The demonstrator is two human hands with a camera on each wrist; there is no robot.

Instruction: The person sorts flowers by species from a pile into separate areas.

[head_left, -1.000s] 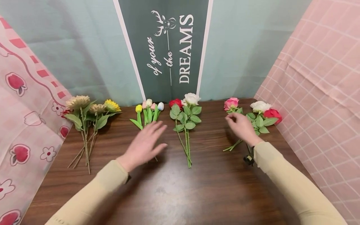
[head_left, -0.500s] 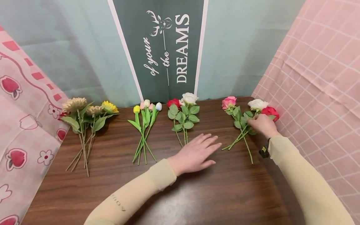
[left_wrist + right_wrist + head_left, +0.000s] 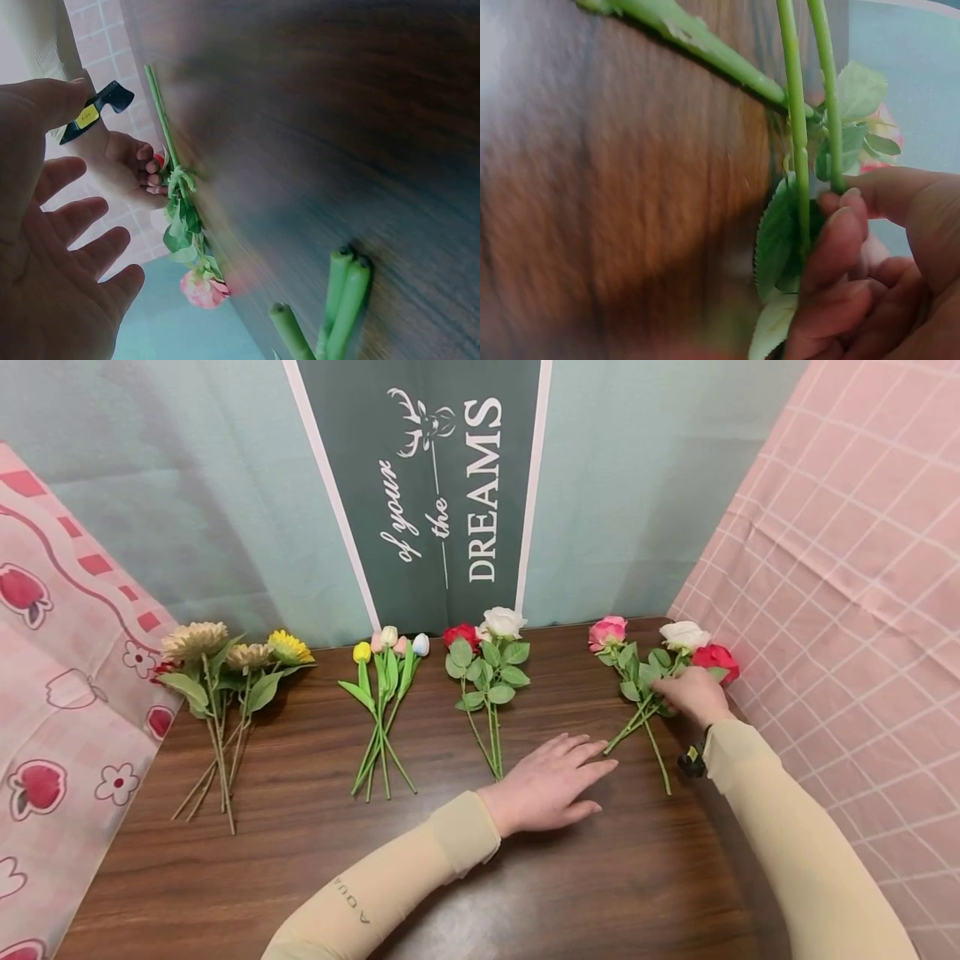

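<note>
Right hand: the right hand (image 3: 693,693) at right of centre in the head view pinches the stems of the rose bunch (image 3: 652,672); in the right wrist view its fingertips (image 3: 840,225) close on thin green stems and leaves.
Left hand: the left hand (image 3: 551,781) lies flat and spread, fingers straight, at the middle of the frame, holding nothing, just beside the stem ends of the red and white rose pair (image 3: 487,672).
Rose bunch, look: pink, white and red heads, green leaves, slim green stems.
Rose bunch, direction: heads toward the upper right, stems fanning to the lower left and lower centre; long axis slanted across the surface.
Rose bunch, place: right end of the surface, near the pink checked cloth (image 3: 847,552).
Surface: dark wood-grain surface (image 3: 525,877); tulips (image 3: 386,693) left of centre, sunflowers (image 3: 225,677) at far left.
Room: teal backdrop with a green "DREAMS" banner (image 3: 435,485); strawberry-print cloth (image 3: 60,693) at left.
</note>
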